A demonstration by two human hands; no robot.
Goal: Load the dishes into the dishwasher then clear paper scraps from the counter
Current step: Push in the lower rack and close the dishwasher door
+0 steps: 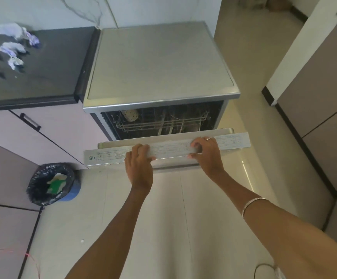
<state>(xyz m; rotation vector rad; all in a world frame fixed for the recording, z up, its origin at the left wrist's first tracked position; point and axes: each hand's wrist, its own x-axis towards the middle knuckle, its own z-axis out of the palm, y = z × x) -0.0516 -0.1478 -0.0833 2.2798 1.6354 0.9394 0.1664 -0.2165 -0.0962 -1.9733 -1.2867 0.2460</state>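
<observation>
A silver dishwasher [159,63] stands beside the dark counter [49,63]. Its door [107,156] is partly open, top edge tilted toward me. My left hand [139,166] grips that top edge near the middle, fingers curled over it. My right hand [208,154] grips the same edge further right, wearing a ring. Through the gap the wire rack [159,123] shows, with a perforated pale item [130,115] at its left; dishes inside are hard to make out. Several crumpled white paper scraps [12,49] lie on the counter at far left.
A blue bin with a black liner [51,184] stands on the floor left of the door, holding green and white waste. Cabinet fronts with a black handle [29,121] lie under the counter. Tall cabinets [320,97] stand on the right. Pale tiled floor stretches between.
</observation>
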